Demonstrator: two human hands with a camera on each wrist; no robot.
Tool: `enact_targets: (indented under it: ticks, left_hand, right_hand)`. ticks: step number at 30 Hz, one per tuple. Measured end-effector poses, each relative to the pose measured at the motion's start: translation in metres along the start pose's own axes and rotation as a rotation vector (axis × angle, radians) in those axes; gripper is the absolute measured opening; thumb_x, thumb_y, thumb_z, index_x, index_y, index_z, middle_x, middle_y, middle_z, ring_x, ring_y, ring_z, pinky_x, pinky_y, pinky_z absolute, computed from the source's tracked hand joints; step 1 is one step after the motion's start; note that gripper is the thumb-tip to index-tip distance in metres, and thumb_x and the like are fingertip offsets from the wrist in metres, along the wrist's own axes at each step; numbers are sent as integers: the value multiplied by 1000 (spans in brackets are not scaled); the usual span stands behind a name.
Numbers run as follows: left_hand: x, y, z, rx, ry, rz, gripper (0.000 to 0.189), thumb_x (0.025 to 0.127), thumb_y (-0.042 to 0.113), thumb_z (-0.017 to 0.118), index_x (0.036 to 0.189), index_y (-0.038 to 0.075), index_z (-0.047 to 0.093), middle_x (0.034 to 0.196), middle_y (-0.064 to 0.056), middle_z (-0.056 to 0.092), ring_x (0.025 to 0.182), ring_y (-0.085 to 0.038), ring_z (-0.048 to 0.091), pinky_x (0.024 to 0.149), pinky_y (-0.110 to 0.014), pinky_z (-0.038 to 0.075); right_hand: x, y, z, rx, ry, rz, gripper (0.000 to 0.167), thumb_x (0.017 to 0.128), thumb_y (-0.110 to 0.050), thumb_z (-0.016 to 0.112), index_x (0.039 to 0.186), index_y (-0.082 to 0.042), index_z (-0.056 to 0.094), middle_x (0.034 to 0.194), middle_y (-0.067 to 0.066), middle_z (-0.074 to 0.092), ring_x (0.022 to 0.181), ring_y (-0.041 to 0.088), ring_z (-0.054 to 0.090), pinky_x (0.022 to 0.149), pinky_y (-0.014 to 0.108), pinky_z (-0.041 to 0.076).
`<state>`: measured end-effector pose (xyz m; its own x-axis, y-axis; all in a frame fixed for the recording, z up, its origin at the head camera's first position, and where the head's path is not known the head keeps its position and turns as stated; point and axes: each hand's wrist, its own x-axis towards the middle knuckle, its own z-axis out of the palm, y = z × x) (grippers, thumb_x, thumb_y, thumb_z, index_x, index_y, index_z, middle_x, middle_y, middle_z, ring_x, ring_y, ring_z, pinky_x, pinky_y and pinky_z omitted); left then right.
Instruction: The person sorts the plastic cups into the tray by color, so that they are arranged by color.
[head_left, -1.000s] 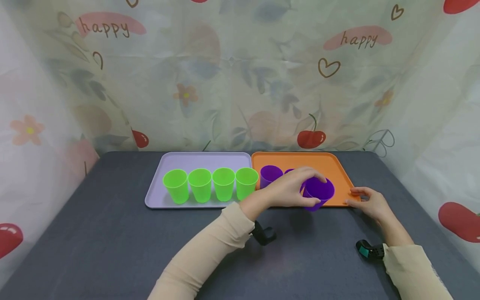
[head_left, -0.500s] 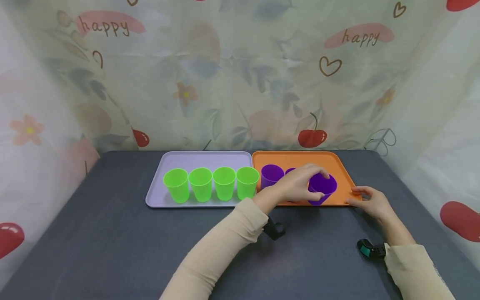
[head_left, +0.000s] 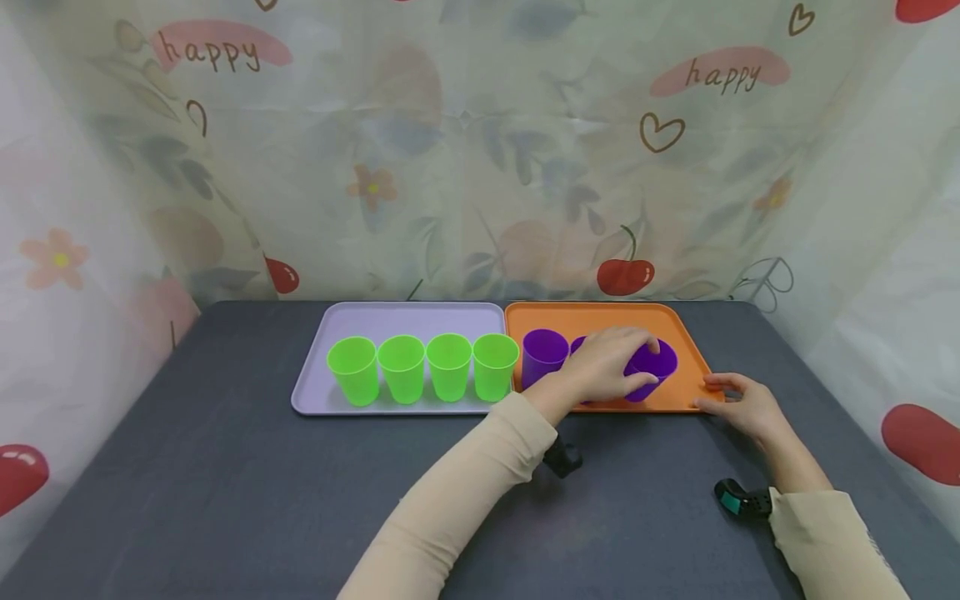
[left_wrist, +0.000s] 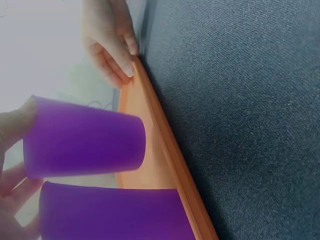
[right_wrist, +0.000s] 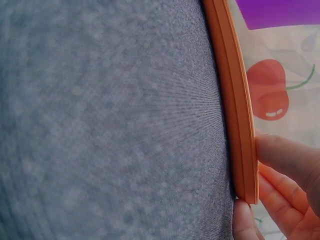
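Observation:
My left hand point(head_left: 611, 367) grips a purple cup point(head_left: 660, 363) near its rim, thumb on the near side and fingers on the far side. In the left wrist view the gripped cup's base hangs a little above the floor of the orange tray point(head_left: 592, 315). Beside it stands another purple cup point(left_wrist: 110, 215), mostly hidden by my hand in the head view. One more purple cup point(head_left: 543, 358) stands at the tray's left end. My right hand point(head_left: 750, 408) holds the tray's near right corner, its thumb point(right_wrist: 287, 157) against the rim.
A lilac tray point(head_left: 412, 318) adjoins the orange one on the left, with a row of several bright green cups point(head_left: 402, 371) in it. Both trays lie on a dark grey cloth-covered table point(head_left: 225, 483). A printed curtain point(head_left: 465, 167) hangs behind.
My left hand has carried the purple cup right and away from me, from over the orange tray's near edge to over its floor. The right hand has stayed at the corner.

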<state>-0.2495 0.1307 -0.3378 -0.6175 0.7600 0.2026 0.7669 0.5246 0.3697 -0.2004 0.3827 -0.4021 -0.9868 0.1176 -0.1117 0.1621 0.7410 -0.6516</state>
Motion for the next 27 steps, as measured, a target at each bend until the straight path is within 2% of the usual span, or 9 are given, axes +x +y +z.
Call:
enact_targets:
  ticks: [5, 12, 19, 24, 27]
  left_hand:
    - [5, 2, 4, 78, 1, -31, 35, 91, 38, 56, 121, 22, 50, 130, 7, 54, 123, -10, 48, 103, -32, 37]
    - [9, 2, 9, 146, -36, -80, 35, 91, 41, 54, 121, 24, 48, 129, 8, 53, 124, -9, 47, 107, -33, 34]
    - [10, 3, 9, 222, -72, -119, 43, 92, 46, 50, 130, 26, 44, 135, 9, 51, 129, -10, 44, 114, -39, 25]
    - [8, 4, 8, 268, -72, -111, 53, 91, 52, 49, 136, 26, 40, 140, 8, 46, 133, -12, 40, 115, -43, 22]
    - [5, 2, 2, 237, -31, -85, 55, 89, 53, 52, 136, 25, 41, 140, 6, 46, 133, -13, 40, 114, -44, 24]
  right_hand:
    - [0, 0, 0, -1, 4, -5, 66, 87, -39, 63, 131, 7, 43, 133, 33, 43, 116, 47, 42, 93, 55, 40]
    - [-1, -1, -1, -3, 8, -13, 65, 87, -38, 63, 131, 7, 44, 132, 33, 44, 115, 47, 43, 93, 54, 41]
    - [-1, -1, -1, 1, 12, -15, 65, 87, -37, 63, 131, 7, 44, 132, 33, 44, 116, 46, 41, 95, 55, 38]
    - [-2, -2, -1, 0, 6, -9, 66, 87, -38, 63, 131, 7, 43, 132, 34, 43, 116, 46, 40, 94, 55, 38]
    - [-2, -3, -1, -1, 4, -13, 66, 87, -37, 63, 131, 7, 43, 132, 34, 43, 117, 47, 40, 94, 55, 38]
